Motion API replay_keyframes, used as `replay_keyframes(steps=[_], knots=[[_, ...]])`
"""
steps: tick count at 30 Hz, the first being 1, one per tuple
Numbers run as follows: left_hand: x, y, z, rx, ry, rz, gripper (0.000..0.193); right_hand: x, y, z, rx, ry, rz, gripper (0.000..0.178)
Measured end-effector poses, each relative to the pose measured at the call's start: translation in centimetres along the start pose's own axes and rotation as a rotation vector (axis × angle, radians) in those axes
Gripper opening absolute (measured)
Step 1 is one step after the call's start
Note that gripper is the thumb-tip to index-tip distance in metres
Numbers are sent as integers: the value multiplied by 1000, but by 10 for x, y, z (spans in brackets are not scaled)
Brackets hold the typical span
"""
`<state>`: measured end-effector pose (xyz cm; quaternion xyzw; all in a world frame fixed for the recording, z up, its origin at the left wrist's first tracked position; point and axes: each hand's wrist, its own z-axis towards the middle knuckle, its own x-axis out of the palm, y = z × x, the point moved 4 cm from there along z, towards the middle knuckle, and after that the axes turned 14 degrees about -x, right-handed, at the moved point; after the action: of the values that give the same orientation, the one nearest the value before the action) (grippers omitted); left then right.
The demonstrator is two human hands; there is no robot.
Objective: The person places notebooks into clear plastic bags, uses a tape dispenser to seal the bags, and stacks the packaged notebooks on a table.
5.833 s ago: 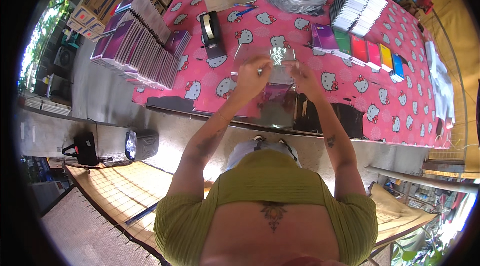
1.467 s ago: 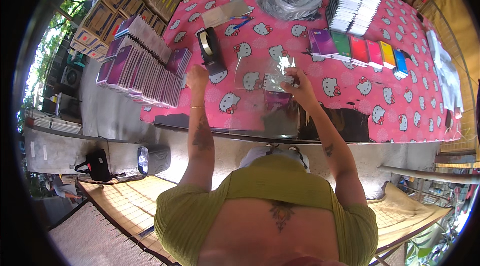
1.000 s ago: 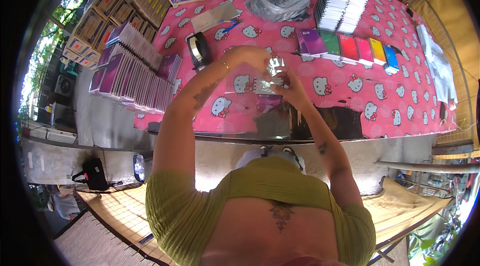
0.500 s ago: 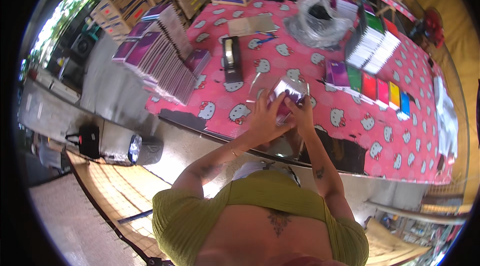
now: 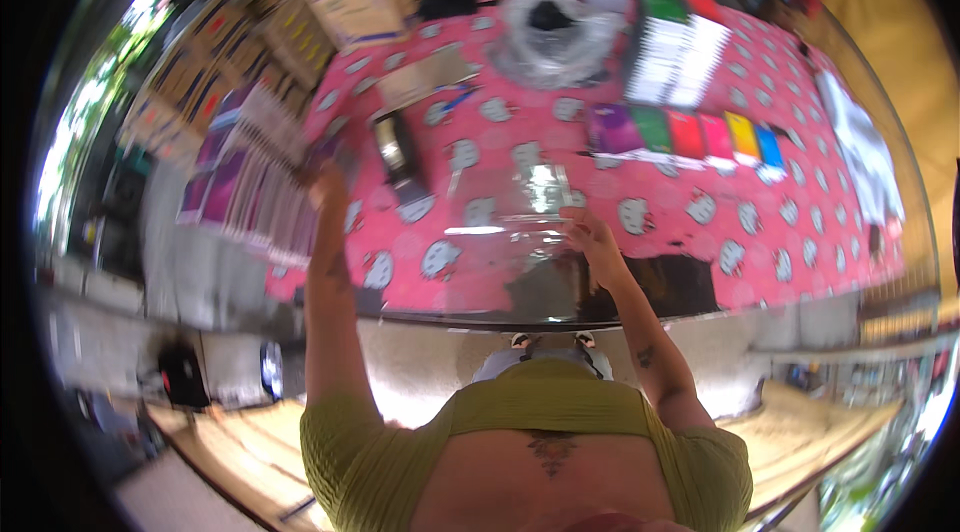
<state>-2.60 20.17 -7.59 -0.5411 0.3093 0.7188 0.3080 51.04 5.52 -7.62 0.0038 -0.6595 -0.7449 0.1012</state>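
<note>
Hands have parted in the head view. Half a second ago both were together over a purple notebook; now I see the left hand (image 5: 328, 187) out at the purple notebook stack (image 5: 245, 192), beyond the tape dispenser (image 5: 400, 160). Its fingers are too blurred for me to tell whether they grip anything. I see the right hand (image 5: 590, 234) with fingers loosely curled and partly spread, at the right edge of the clear plastic sheet (image 5: 500, 194); whether it pinches that edge, I can't tell. No notebook shows on the sheet any more, which I judge leaves work there paused between pieces.
</note>
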Motion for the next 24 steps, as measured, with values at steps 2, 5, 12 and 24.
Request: replay_keyframes(steps=[2,5,12,24], knots=[[1,32,27,-113,-262,222,29,-58,-3,-19,-120,-89,-43,34],[-21,9,11,-52,-389,298,46,-166,0,-58,-82,-301,-360,36],[-217,-289,-218,597,-238,-971,52,-372,23,-38,-121,-511,-1262,56],[-148,-654,-457,1135,-163,-728,49,-523,60,30,-337,-475,-1469,32]])
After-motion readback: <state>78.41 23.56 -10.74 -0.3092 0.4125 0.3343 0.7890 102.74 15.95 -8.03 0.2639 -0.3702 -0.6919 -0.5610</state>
